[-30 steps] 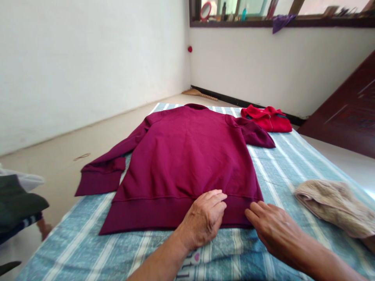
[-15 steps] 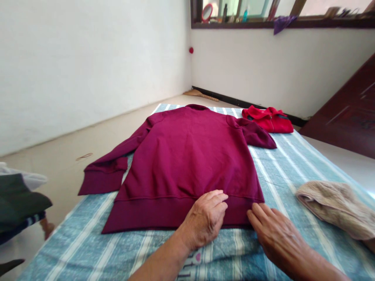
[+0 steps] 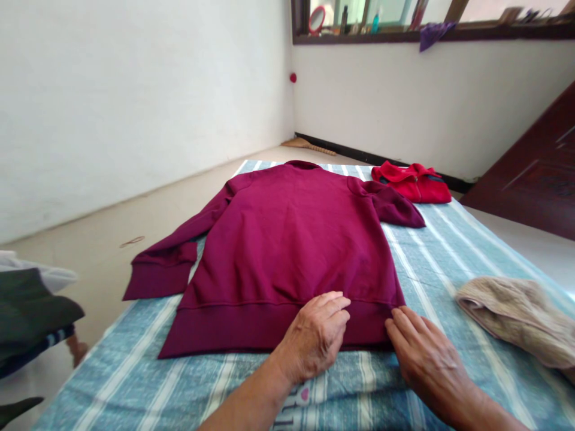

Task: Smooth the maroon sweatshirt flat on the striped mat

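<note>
The right hand (image 3: 424, 350) has slid outward along the hem, its fingertips now at the near corner of a maroon fleece sweatshirt (image 3: 291, 239), while the left hand (image 3: 314, 338) rests almost where it was on the ribbed hem (image 3: 224, 329). Both hands lie spread and palm down, neither pinching the cloth. The garment lies flat on a striped blue-and-white mattress (image 3: 453, 383), its long axis running from the hem at the person's end to the collar (image 3: 300, 163), which points away. The left sleeve (image 3: 179, 245) angles out with its cuff past the mattress edge, above the floor (image 3: 99, 257); the right sleeve (image 3: 395, 206) is bent short at the far shoulder. The fabric looks soft, thick and fairly light, likely to drape and slump rather than hold a shape, so the firm ribbed hem and the shoulders appear the surest places to take hold. A beige knit cloth (image 3: 510, 320) lies to the right, with a red garment (image 3: 413, 182) near the mattress's far end.
</note>
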Demonstrator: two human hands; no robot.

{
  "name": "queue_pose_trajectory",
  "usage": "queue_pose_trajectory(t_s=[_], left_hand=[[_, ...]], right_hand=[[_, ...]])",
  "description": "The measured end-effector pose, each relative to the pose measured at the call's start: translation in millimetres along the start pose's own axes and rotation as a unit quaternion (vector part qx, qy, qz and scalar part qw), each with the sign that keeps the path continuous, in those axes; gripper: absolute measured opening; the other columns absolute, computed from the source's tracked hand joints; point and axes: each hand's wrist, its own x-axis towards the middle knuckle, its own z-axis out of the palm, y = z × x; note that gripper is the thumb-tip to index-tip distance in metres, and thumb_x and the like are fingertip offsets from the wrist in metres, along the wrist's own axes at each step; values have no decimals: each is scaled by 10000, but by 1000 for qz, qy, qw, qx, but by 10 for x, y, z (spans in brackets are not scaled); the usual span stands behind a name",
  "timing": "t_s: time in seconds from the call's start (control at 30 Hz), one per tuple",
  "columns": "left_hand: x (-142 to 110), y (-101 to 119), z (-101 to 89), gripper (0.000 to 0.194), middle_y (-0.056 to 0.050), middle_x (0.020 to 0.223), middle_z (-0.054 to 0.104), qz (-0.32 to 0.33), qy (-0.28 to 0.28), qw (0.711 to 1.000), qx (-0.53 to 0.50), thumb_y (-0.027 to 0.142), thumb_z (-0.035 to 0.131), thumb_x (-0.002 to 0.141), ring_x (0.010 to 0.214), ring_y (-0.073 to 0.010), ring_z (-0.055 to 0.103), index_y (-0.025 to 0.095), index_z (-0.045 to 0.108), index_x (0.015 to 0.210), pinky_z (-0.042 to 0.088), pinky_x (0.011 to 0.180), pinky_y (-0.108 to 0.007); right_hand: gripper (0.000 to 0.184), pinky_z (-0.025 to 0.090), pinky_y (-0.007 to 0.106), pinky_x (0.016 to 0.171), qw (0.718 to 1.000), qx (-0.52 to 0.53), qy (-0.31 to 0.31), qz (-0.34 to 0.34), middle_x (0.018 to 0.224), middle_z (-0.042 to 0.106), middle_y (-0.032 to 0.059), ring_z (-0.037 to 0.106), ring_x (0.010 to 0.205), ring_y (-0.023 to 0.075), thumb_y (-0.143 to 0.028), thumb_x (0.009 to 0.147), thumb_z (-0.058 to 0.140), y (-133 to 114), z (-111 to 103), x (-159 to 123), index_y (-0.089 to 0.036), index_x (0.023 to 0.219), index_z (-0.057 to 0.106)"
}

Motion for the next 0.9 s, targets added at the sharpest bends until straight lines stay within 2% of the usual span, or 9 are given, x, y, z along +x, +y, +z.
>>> queue_pose_trajectory(t_s=[0.17,0.27,0.4,0.5,0.57,0.7,0.8,0.9], left_hand=[[-2,1,2,174,-70,1161,651,1,1,1000,-1,127,498,851,1164,-202,550,171,615,971,470,1006,-376],[-6,-1,7,168,-67,1161,651,0,0,1000,0,131,497,854,1171,-202,545,166,611,972,465,1015,-371],[-14,1,10,162,-69,1156,654,2,3,1000,-1,136,495,857,1167,-188,547,168,609,968,463,1021,-364],[-18,20,-4,171,-83,1149,653,8,21,1000,-2,129,482,855,1164,-189,551,161,608,966,466,1020,-363],[-17,37,-13,193,-103,1175,640,4,50,999,16,123,478,845,1208,-214,519,153,604,987,444,1039,-404],[-6,52,16,311,-177,1303,553,-85,107,985,107,177,503,838,1308,-304,406,109,557,1137,366,1064,-540],[2,38,87,516,-237,1384,455,-163,93,969,160,273,550,834,1338,-347,349,51,447,1288,370,1045,-554],[7,17,159,634,-252,1416,406,-195,62,961,183,352,567,826,1351,-358,318,35,386,1345,356,1048,-549]], right_hand=[[290,500,397,769,1000,-26,-5,11,1065,628,157,548,1028,310,-57,798,465,73,9,4,-93,1041,621],[334,509,375,711,999,-52,-16,-1,1048,635,160,579,952,292,-14,770,452,115,-5,-11,-87,1050,618],[331,507,376,710,998,-56,1,-35,1007,646,177,600,850,260,16,761,421,157,-64,-25,-56,1014,622],[334,503,406,749,997,-56,10,-45,1042,636,199,602,875,274,22,772,407,181,-98,-46,-42,1027,613],[336,499,423,772,997,-55,5,-47,1070,627,208,600,910,288,20,783,403,196,-100,-68,-46,1043,606],[314,491,436,819,998,-48,-10,-46,1117,600,229,588,978,310,-6,811,412,226,-73,-115,-50,1067,588],[361,487,444,843,998,-41,-10,-38,1195,553,248,578,1017,316,0,816,399,244,-48,-144,-54,1142,544],[504,487,446,857,999,-28,-16,-29,1279,496,244,561,1074,311,23,806,361,246,-21,-171,-93,1288,452]])
